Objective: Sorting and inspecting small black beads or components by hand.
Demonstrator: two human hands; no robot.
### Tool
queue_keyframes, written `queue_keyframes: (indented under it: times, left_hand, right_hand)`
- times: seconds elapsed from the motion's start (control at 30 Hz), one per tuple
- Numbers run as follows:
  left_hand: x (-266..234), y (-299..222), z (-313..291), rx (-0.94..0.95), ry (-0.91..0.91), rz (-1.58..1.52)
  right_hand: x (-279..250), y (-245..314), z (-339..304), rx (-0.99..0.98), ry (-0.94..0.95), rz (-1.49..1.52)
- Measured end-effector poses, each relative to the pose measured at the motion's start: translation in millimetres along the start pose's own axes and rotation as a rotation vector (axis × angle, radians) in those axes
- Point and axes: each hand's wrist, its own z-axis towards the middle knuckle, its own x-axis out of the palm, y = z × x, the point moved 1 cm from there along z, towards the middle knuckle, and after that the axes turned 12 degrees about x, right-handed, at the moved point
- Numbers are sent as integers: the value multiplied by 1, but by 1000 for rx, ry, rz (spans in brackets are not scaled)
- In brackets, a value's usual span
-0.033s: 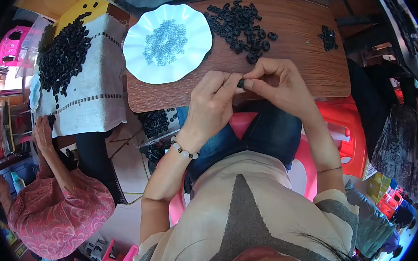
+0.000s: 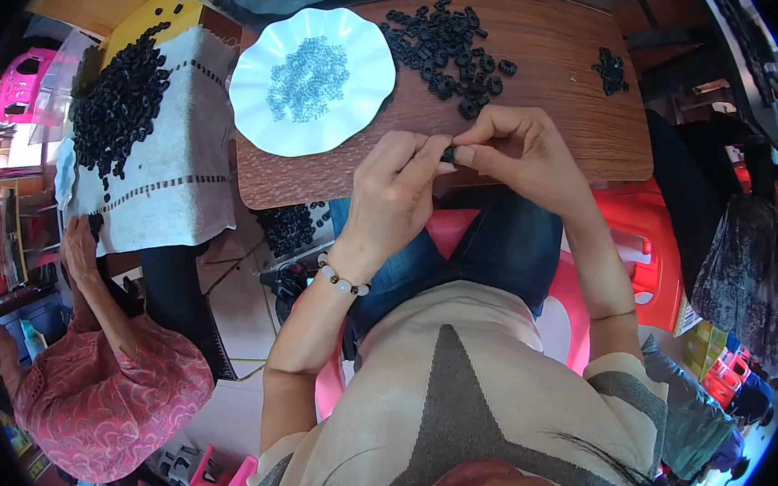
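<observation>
Between my fingertips is a small black plastic part (image 2: 448, 154), held just over the near edge of the brown wooden table (image 2: 549, 64). My left hand (image 2: 398, 184) pinches it from the left. From the other side my right hand (image 2: 528, 163) closes on it with thumb and forefinger. Fingers cover most of the part. A white scalloped plate (image 2: 250, 95) lies left of my hands, with a heap of tiny clear pieces (image 2: 309, 77) in its middle. Just beyond my right hand spreads a pile of similar black parts (image 2: 432, 41).
A smaller black cluster (image 2: 611, 71) sits at the table's right. To the left, another person (image 2: 113, 386) sits by a cloth-covered surface (image 2: 201, 137) bearing a big black heap (image 2: 122, 99). More black parts (image 2: 288, 229) lie below the table's left corner. A red stool (image 2: 654, 236) stands at right.
</observation>
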Motion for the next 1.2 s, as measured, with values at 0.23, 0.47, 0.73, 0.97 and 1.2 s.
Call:
queue_keyframes:
  times: [0.23,0.47,0.73,0.97,1.2]
  left_hand:
    - [-5,0,3,-33,-39,-73]
    - [-9,2,2,-83,-83,-146]
    - [-9,-5,5,-63,-104,-144]
    - [-11,-3,6,-7,-28,-45]
    - [-11,0,6,67,-41,-22]
  right_hand:
    - [-14,1,6,49,131,78]
    - [-10,-5,8,42,166,162]
    - [-8,-18,10,126,379,282]
    - [0,-29,14,86,603,558]
    - [8,-33,15,49,512,600]
